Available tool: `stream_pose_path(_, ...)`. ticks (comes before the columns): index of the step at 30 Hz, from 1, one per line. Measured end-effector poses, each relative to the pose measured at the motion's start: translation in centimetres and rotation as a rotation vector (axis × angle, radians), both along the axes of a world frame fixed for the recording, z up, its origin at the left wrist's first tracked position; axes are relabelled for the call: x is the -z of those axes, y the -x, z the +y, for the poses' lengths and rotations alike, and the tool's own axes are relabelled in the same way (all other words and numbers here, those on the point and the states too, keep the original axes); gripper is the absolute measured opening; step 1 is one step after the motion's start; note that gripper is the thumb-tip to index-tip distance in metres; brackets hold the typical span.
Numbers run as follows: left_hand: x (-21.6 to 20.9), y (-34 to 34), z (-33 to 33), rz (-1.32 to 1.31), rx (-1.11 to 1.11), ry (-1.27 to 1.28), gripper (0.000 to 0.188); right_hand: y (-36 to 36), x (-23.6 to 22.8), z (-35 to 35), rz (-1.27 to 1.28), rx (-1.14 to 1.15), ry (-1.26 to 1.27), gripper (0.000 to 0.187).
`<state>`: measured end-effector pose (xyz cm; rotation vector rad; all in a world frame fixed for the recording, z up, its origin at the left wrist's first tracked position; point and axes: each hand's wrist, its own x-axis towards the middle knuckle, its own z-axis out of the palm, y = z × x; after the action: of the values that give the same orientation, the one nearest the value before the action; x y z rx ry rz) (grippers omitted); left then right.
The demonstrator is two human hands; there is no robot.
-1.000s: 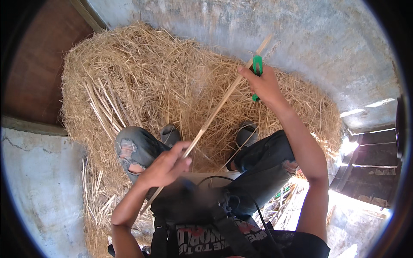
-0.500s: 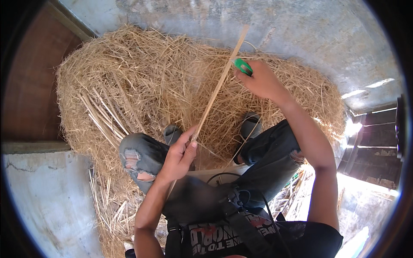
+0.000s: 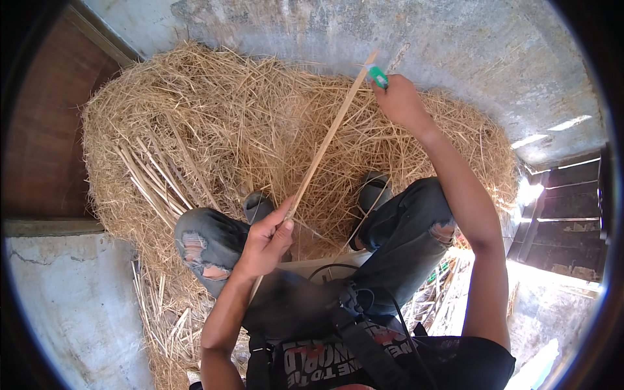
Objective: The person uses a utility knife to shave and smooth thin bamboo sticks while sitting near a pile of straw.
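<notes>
A long, thin, pale strip that looks like split bamboo [image 3: 327, 141] slants from my lap up toward the far wall. My left hand [image 3: 265, 244] is closed round its lower part, thumb on top, and a short end sticks out below the wrist. My right hand [image 3: 402, 102] is wrapped round a green-handled utility knife [image 3: 378, 77]. The knife's tip lies at the strip's far end, against its right side. How far the blade stands out is too small to make out.
A thick heap of straw-like shavings [image 3: 214, 110] covers the ground round my feet. Several pale strips [image 3: 153, 175] lie bundled on it at the left. A concrete wall [image 3: 468, 45] closes off the far side; wooden slats [image 3: 565, 201] stand at the right.
My right hand has moved the knife up along the strip, closer to its far end. My left hand keeps its grip, shifted only slightly.
</notes>
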<state>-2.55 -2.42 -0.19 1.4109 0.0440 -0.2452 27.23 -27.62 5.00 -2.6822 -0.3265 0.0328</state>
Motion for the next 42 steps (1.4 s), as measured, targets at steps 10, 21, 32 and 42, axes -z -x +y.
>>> stream_pose_path(10, 0.0, -1.5, 0.2, 0.014, -0.115, 0.118, 0.052, 7.3, 0.9, 5.3, 0.103, -0.369, -0.011, 0.028)
stream_pose_path(21, -0.1, -1.2, 0.3, 0.002, -0.106, 0.120, 0.053, 6.5, -0.6, 5.6, 0.175, -0.250, -0.058, 0.024)
stream_pose_path(32, 0.1, -0.9, 0.8, -0.007, -0.087, 0.153, 0.052, 10.0, 0.4, 5.9, 0.100, -0.494, -0.049, 0.027)
stream_pose_path(42, 0.1, -1.0, 1.0, -0.034, -0.100, 0.195, 0.053, 10.5, 0.5, 6.8, 0.162, -0.524, -0.078, 0.032)
